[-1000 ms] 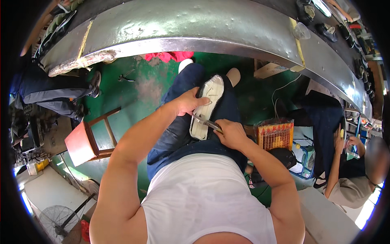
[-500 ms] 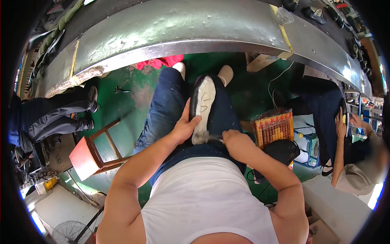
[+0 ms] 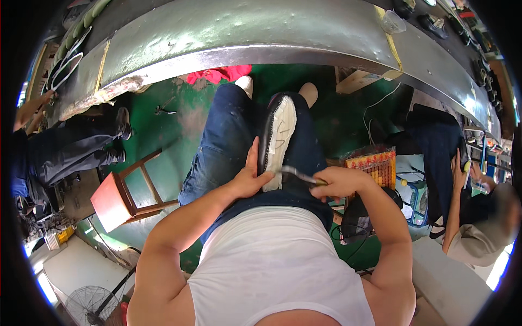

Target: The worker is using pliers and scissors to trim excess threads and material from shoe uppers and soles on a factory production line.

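A dark shoe (image 3: 279, 130) lies on my lap with its underside up, toe away from me. Its pale bottom has a stitched-looking edge along the left and a curved line marked on it. My left hand (image 3: 251, 178) grips the shoe near the heel end, thumb on the pale bottom and a finger stretched along the dark side. In my right hand (image 3: 341, 182) is a hammer-like metal hand tool (image 3: 299, 174) with a curved head and a partly yellow handle. Its head is at the right edge of the heel end; whether it touches cannot be told.
A metal-edged bench (image 3: 239, 35) spans the far side, with a clear cup (image 3: 393, 23) and shoes (image 3: 433, 26) on it. A red-seated wooden stool (image 3: 112, 205) stands left, a beaded seat cover (image 3: 372, 167) right. Another person (image 3: 478, 217) works at right; someone's legs (image 3: 76, 149) show left.
My right hand has moved right with the tool, whose blurred head was over the shoe's heel end and now shows more clearly. My left hand keeps its hold on the shoe.
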### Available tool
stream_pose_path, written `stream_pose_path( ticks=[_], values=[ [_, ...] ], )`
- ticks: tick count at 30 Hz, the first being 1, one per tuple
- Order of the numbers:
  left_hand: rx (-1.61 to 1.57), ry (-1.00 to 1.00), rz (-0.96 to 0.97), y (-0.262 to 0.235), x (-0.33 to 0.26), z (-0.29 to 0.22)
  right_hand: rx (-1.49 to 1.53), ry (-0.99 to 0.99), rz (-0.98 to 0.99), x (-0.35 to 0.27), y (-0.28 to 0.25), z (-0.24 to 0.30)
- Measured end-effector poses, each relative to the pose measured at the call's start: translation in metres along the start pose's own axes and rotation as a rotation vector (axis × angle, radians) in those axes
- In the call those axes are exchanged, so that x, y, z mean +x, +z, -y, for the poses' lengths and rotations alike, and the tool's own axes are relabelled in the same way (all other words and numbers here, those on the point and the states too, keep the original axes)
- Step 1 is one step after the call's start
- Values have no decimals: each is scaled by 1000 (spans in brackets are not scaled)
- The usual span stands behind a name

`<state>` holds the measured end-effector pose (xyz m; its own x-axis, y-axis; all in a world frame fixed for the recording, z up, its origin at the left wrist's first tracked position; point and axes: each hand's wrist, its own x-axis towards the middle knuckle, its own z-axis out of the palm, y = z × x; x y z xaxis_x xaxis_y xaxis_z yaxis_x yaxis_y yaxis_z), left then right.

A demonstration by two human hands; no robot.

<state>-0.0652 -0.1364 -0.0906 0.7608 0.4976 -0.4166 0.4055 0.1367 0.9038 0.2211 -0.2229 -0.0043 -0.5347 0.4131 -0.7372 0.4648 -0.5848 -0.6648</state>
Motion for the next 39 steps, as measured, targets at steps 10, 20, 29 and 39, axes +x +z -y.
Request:
stream_pose_path(
  ticks=[10, 20, 29, 39],
  values=[
    [-56, 28, 4, -5, 0, -9, -203, -297, -688, 23, 13, 43],
    [-99, 125, -96, -14, -6, -24, 88, -226, -625, -3, -43, 66],
    [-592, 207, -137, -135, -44, -141, -808, -443, -1616, -48, -114, 95],
    [1314, 292, -846, -377, 197, -314, -871, -484, -1742, -20, -221, 89]
  ],
)
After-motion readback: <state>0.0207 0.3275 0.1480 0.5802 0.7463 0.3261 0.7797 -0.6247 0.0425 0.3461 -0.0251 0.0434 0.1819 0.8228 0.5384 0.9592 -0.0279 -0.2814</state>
